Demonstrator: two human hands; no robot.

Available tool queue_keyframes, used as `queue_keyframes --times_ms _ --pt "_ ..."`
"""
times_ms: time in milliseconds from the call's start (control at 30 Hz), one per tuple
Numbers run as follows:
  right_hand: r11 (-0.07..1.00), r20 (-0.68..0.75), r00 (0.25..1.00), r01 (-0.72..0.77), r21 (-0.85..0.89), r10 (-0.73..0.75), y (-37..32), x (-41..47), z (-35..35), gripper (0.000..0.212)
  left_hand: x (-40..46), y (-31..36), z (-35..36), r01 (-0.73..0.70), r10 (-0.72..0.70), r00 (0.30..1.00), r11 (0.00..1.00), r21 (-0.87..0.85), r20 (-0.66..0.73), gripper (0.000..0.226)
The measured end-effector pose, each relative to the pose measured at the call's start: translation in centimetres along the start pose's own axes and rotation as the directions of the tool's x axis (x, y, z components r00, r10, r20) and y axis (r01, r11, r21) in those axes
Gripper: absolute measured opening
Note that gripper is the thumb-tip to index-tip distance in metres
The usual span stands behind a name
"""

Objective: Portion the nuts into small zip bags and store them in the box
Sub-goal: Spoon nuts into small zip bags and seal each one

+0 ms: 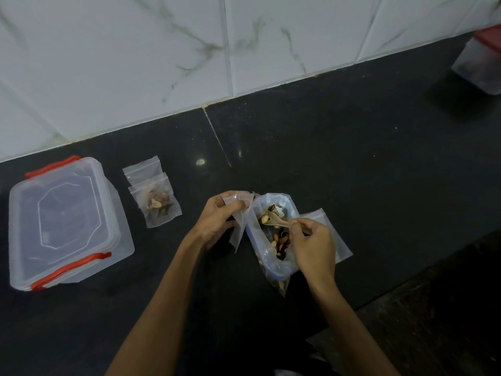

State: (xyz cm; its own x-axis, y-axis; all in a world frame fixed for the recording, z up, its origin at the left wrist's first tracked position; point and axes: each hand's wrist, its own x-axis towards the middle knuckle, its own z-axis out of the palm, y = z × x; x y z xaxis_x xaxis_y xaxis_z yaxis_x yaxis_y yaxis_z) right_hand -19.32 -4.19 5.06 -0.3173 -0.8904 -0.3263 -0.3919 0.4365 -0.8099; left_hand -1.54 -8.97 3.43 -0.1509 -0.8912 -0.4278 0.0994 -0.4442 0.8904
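Left hand (219,218): fingers and thumb pinch a small empty zip bag (240,218) near its mouth, held upright just left of the big bag.
Right hand (311,244): fingers curled round the handle of a pale spoon (279,222), whose bowl sits inside the mouth of the big bag.
Big bag (273,232): clear plastic with a bluish rim, standing open on the counter between the two hands.
Nuts (279,240): a mixed lot, brown and pale, visible through the mouth of the big bag; a few lie on or by the spoon bowl.
Filled zip bag (157,203): lies flat on the counter between the box and the left hand, a small portion of nuts inside.
Spare zip bag (141,170): empty, partly tucked under the top of the filled one.
Another flat bag (333,240): clear, lying under and behind the right hand.
Box (65,223): clear plastic, lid on, red clips at two sides, at the left of the counter.
Counter (352,158): dark speckled stone, white marbled tiles behind it.
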Motion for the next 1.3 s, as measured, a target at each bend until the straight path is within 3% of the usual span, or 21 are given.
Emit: queue_keyframes --times_ms 233,500,700,833,967,1100,1300 --pt "0.999 -0.009 1.000 0.017 -0.035 -0.018 0.1 0.3 1.2 0.016 0.3 0.6 0.8 0.023 -0.025 1.000 0.995 0.092 0.018 0.019" --pt "0.987 -0.013 1.000 0.022 0.159 -0.020 1.1 0.0 -0.9 0.020 0.0 0.7 1.5 0.042 -0.048 0.995 0.997 -0.061 -0.088 0.016" --pt "0.976 -0.020 1.000 -0.012 0.215 0.017 1.8 0.1 -2.8 0.014 -0.5 0.7 1.8 0.022 -0.039 0.992 0.989 -0.144 -0.117 0.027" --pt "0.976 0.001 0.999 -0.039 0.212 0.040 2.2 0.0 -2.9 0.016 -1.2 0.6 1.5 0.005 -0.028 0.987 0.990 -0.139 -0.160 0.059" --pt "0.970 0.019 0.998 -0.066 0.236 0.063 2.2 0.0 -3.0 0.014 -2.6 0.5 1.4 -0.143 0.161 0.962 0.985 0.094 -0.221 0.058" --pt "0.956 -0.007 0.999 -0.032 0.292 0.035 0.7 -0.6 -4.1 0.012 -4.3 0.0 2.0 -0.352 0.397 0.901 0.904 0.245 -0.172 0.063" --pt "0.888 -0.062 0.955 0.293 0.355 -0.291 -4.1 -3.3 -6.3 0.015 -5.3 0.4 3.0 -0.522 0.601 0.790 0.761 0.386 -0.117 0.080"
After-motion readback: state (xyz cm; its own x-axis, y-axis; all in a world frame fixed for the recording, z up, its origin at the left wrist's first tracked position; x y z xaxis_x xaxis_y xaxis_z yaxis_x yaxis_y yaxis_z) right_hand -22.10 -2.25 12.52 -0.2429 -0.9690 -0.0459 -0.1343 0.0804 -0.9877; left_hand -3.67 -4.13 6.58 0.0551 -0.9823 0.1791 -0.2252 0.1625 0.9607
